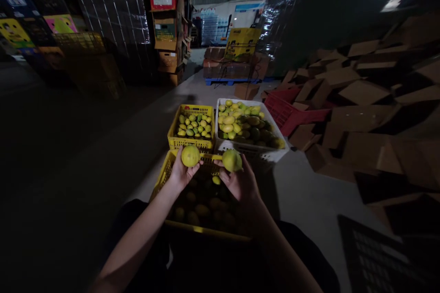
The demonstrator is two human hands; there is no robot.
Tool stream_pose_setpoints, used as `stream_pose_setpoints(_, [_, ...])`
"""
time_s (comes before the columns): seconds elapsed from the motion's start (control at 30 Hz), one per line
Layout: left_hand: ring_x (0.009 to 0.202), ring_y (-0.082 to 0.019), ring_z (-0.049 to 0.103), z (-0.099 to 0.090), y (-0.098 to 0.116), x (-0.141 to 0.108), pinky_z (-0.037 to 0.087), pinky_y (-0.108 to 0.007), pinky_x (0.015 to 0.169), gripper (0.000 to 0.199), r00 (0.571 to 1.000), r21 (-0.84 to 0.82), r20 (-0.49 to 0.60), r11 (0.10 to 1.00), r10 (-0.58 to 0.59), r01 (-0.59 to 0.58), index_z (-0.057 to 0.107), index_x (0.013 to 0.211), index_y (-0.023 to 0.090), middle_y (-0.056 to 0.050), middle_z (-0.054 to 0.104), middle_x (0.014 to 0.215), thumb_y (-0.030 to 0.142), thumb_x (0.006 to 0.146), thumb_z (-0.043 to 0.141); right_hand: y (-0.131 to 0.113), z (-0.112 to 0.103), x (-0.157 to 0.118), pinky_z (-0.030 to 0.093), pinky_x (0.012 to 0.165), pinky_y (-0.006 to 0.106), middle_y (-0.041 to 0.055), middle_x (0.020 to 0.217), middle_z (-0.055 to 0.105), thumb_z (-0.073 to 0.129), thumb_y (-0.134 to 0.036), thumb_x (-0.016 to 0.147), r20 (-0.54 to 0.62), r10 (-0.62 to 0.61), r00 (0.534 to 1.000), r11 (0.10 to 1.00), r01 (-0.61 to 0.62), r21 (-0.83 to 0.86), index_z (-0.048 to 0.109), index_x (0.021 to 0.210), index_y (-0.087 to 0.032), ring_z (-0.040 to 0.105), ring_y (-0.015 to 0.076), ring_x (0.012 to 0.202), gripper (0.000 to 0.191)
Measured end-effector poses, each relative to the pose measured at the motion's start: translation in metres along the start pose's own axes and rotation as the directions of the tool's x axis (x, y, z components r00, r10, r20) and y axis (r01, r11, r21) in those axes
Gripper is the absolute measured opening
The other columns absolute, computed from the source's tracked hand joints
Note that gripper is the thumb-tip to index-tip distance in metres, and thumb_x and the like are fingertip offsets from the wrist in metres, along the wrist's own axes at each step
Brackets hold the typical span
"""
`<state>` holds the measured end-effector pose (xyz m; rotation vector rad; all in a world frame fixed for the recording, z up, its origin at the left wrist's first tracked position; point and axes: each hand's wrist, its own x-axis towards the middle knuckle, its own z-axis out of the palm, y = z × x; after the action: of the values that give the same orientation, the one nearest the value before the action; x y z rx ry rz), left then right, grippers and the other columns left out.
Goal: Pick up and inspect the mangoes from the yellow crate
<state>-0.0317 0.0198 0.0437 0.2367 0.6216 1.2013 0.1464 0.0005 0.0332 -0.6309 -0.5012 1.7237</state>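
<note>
My left hand is closed around a yellow-green lemon, held up above the near yellow crate. Level with it, my right hand grips a greener lemon. Below both hands, more lemons lie in the near crate, mostly in shadow. Just beyond stands a smaller-looking yellow crate with yellow and green lemons inside. To its right, a white crate is heaped with yellow and dark green lemons.
A heap of open cardboard boxes spreads across the right, with a red crate at its edge. Stacked cartons rise at the back. Behind the crates is a blue pallet carrying boxes. A dark slotted crate lies at lower right.
</note>
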Motion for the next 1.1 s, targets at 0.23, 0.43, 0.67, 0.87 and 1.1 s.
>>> stream_pose_setpoints(0.23, [0.042, -0.012, 0.059, 0.007, 0.005, -0.007, 0.048, -0.016, 0.037, 0.036, 0.997, -0.041, -0.068, 0.998, 0.038, -0.041, 0.061, 0.094, 0.011, -0.006, 0.065, 0.061, 0.037, 0.095, 0.037, 0.003, 0.000, 0.003, 0.042, 0.052, 0.025, -0.0003, 0.069, 0.068, 0.054, -0.044, 0.084, -0.033, 0.020, 0.999, 0.999, -0.019, 0.035, 0.064, 0.077, -0.023, 0.055, 0.0124, 0.056, 0.025])
stream_pose_setpoints(0.43, [0.061, -0.016, 0.068, 0.010, 0.003, -0.009, 0.059, -0.023, 0.055, 0.035, 0.995, -0.123, -0.100, 0.992, 0.023, -0.036, 0.058, 0.113, 0.010, -0.009, 0.070, 0.075, 0.032, 0.097, 0.036, 0.007, 0.007, 0.002, 0.042, 0.050, 0.025, 0.0038, 0.074, 0.072, 0.063, -0.041, 0.080, -0.117, -0.014, 0.993, 1.000, 0.012, -0.015, 0.066, 0.079, -0.021, 0.059, 0.0143, 0.060, 0.021])
stream_pose_setpoints(0.67, [0.049, -0.012, 0.061, 0.007, 0.005, -0.008, 0.052, -0.017, 0.045, 0.035, 0.995, -0.129, -0.100, 0.992, -0.005, -0.008, 0.060, 0.106, 0.011, -0.007, 0.066, 0.065, 0.033, 0.096, 0.036, 0.010, -0.009, 0.008, 0.051, 0.057, 0.024, -0.0015, 0.070, 0.072, 0.064, -0.038, 0.078, -0.219, 0.051, 0.974, 0.996, -0.032, 0.089, 0.066, 0.079, -0.022, 0.064, 0.0126, 0.062, 0.016])
stream_pose_setpoints(0.87, [0.059, -0.015, 0.064, 0.004, 0.001, -0.003, 0.055, -0.021, 0.053, 0.032, 0.995, -0.124, -0.104, 0.992, 0.007, -0.020, 0.061, 0.103, 0.013, -0.007, 0.067, 0.071, 0.035, 0.094, 0.040, 0.012, -0.012, 0.007, 0.046, 0.045, 0.021, 0.0035, 0.074, 0.073, 0.058, -0.041, 0.081, -0.085, 0.142, 0.986, 0.990, -0.140, 0.020, 0.066, 0.083, -0.019, 0.064, 0.0139, 0.057, 0.024])
stream_pose_setpoints(1.1, [0.052, -0.012, 0.059, -0.002, 0.002, 0.002, 0.050, -0.016, 0.046, 0.037, 0.992, -0.100, -0.079, 0.991, -0.096, 0.088, 0.063, 0.092, 0.010, -0.009, 0.065, 0.067, 0.042, 0.092, 0.044, 0.010, -0.008, 0.006, 0.046, 0.043, 0.020, 0.0025, 0.065, 0.070, 0.056, -0.038, 0.083, -0.127, 0.111, 0.986, 0.989, -0.096, 0.116, 0.065, 0.080, -0.019, 0.061, 0.0124, 0.051, 0.022])
